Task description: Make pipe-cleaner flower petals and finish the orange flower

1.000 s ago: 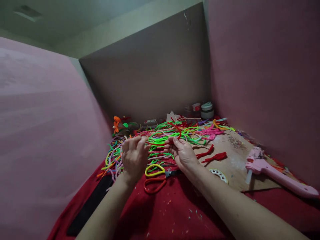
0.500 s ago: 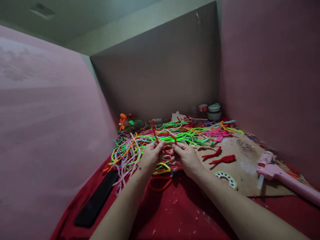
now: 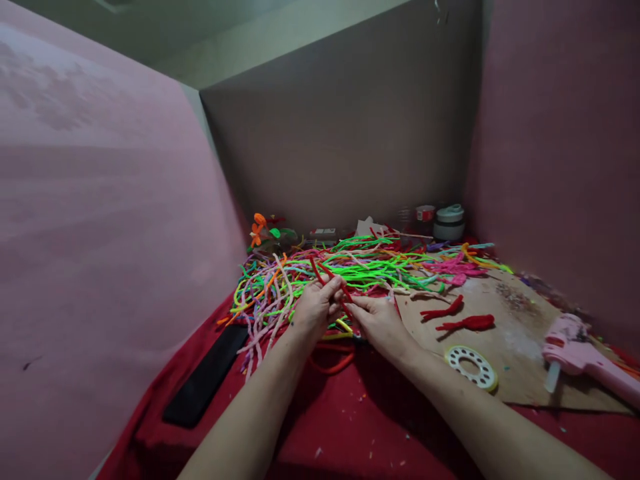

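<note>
A red pipe cleaner (image 3: 317, 271) is between my two hands, in front of a heap of coloured pipe cleaners (image 3: 370, 272). My left hand (image 3: 319, 305) is closed on it, with one end sticking up past the fingers. My right hand (image 3: 377, 321) pinches it lower down, thumb and fingertips close to the left hand. Part of the pipe cleaner is hidden by my fingers. Just below the hands lie scissors with red and yellow handles (image 3: 334, 364), partly covered. To the right, two bundles of red pipe cleaner (image 3: 467, 323) rest on a board.
A pink glue gun (image 3: 570, 347) lies on the brown board (image 3: 525, 383) at right, with a white ring with holes (image 3: 473, 368) nearer. A black flat object (image 3: 205, 377) sits at left on the red cloth (image 3: 340, 427). Orange flowers (image 3: 257, 230) and a lidded jar (image 3: 449, 223) stand behind.
My hands have come closer together, and the red pipe cleaner's wide loop has narrowed between them. The right hand has shifted lower on it. The camera view has turned slightly left.
</note>
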Tool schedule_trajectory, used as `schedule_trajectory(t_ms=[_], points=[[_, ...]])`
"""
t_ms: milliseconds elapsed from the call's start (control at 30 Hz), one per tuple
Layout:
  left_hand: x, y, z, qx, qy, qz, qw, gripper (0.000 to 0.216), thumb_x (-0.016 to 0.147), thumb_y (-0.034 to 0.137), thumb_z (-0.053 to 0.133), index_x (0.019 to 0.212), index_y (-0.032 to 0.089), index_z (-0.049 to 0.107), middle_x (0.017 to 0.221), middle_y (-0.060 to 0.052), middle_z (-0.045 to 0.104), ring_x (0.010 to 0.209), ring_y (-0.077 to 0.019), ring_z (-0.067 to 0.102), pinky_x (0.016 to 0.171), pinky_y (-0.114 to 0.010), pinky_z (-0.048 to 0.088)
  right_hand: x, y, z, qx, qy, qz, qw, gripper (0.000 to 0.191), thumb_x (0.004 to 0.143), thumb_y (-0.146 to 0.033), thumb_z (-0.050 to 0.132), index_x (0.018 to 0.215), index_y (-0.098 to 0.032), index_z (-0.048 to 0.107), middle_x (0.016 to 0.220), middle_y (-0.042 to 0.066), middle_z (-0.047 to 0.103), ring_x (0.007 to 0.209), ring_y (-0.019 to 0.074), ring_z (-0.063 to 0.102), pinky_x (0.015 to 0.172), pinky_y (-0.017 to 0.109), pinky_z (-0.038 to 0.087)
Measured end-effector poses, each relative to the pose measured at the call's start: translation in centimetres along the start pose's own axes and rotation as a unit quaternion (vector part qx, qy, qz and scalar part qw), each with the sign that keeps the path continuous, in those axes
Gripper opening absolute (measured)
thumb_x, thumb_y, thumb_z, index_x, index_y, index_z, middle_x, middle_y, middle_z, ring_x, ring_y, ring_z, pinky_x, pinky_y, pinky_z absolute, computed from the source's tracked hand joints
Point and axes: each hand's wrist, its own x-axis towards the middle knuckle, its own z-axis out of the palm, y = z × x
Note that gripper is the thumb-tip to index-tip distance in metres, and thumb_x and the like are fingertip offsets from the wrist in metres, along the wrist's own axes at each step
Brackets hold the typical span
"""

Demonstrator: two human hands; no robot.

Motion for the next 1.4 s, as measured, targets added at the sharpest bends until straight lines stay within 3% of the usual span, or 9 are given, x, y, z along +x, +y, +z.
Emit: schedule_trajectory(t_ms=[167,333,500,633,733,900,1033,1200,1400], points=[[-0.2,0.4,-0.5,0.056,0.061,0.058,0.995,0.029,0.068,0.040,0.062,0.071,0.017,0.045,0.049,0.009,0.043,0.031,-0.0007,0.032,0.032,-0.013,0.021,-0.3,-0.4,0.1,0.010,-0.064,0.102,0.993,0.033,0.074,-0.038,0.050,0.050,-0.016,0.050,0.039,-0.006,0.032,0.035,0.0057,0.028,0.037,0.021,0.019],[-0.6,0.9,-1.2,0.092,0.027,0.100,0.990,0.026,0.076,0.041,0.055,0.070,0.017,0.047,0.042,0.008,0.040,0.032,-0.0029,0.033,0.034,-0.015,0.024,-0.6,-0.9,0.1,0.134,-0.112,0.164,0.971,0.028,0.073,-0.043,0.051,0.063,-0.016,0.052,0.042,-0.006,0.042,0.031,0.0053,0.034,0.033,0.019,0.024],[-0.7,1.5,-1.1,0.052,0.050,0.156,0.985,0.023,0.075,0.038,0.056,0.072,0.017,0.048,0.058,0.003,0.056,0.033,-0.0021,0.034,0.034,-0.016,0.025,-0.8,-1.5,0.3,0.184,-0.127,0.178,0.958,0.029,0.072,-0.043,0.053,0.062,-0.016,0.049,0.041,-0.007,0.046,0.029,0.0042,0.034,0.031,0.017,0.024],[-0.8,1.3,-1.1,-0.020,-0.038,0.069,0.997,0.026,0.070,0.034,0.064,0.088,0.018,0.055,0.067,0.002,0.060,0.040,-0.0026,0.043,0.040,-0.016,0.032,-0.6,-1.3,0.2,0.226,-0.096,0.167,0.955,0.031,0.073,-0.046,0.052,0.063,-0.017,0.048,0.039,-0.007,0.043,0.028,0.0039,0.031,0.029,0.017,0.020],[-0.9,0.7,-1.3,0.006,-0.089,-0.001,0.996,0.027,0.064,0.025,0.070,0.087,0.014,0.061,0.062,0.001,0.058,0.048,-0.0048,0.050,0.046,-0.016,0.035,-0.4,-1.1,-0.1,0.226,-0.087,0.152,0.958,0.033,0.074,-0.048,0.051,0.064,-0.016,0.050,0.040,-0.006,0.045,0.028,0.0041,0.032,0.029,0.017,0.022],[-0.7,0.1,-1.3,0.037,-0.062,0.006,0.997,0.021,0.070,0.031,0.064,0.072,0.010,0.062,0.042,0.004,0.046,0.038,-0.0049,0.044,0.042,-0.017,0.032,-0.5,-1.3,-0.3,0.269,-0.109,0.166,0.943,0.030,0.073,-0.045,0.053,0.071,-0.015,0.055,0.043,-0.006,0.047,0.030,0.0050,0.037,0.030,0.017,0.026],[-0.7,0.2,-1.2,0.027,-0.090,0.018,0.995,0.023,0.073,0.034,0.061,0.073,0.011,0.062,0.046,0.002,0.051,0.041,-0.0091,0.051,0.042,-0.019,0.035,-0.5,-1.1,-0.3,0.256,-0.115,0.187,0.941,0.026,0.072,-0.040,0.055,0.067,-0.015,0.054,0.041,-0.006,0.045,0.029,0.0044,0.035,0.028,0.016,0.022],[-0.9,0.2,-1.2,0.077,-0.096,-0.013,0.992,0.023,0.066,0.030,0.069,0.077,0.010,0.064,0.052,0.002,0.054,0.042,-0.0050,0.047,0.044,-0.017,0.035,-0.3,-0.1,-0.2,0.265,-0.123,0.181,0.939,0.030,0.072,-0.043,0.057,0.066,-0.014,0.054,0.042,-0.005,0.047,0.030,0.0047,0.038,0.029,0.016,0.025],[-0.9,0.3,-1.5,0.066,-0.054,0.000,0.996,0.024,0.063,0.032,0.071,0.071,0.010,0.063,0.055,0.001,0.056,0.044,-0.0039,0.047,0.042,-0.015,0.033,-0.1,0.1,-0.6,0.432,-0.184,0.202,0.859,0.031,0.081,-0.039,0.048,0.080,-0.010,0.059,0.055,0.002,0.058,0.042,0.0099,0.053,0.041,0.021,0.041]])
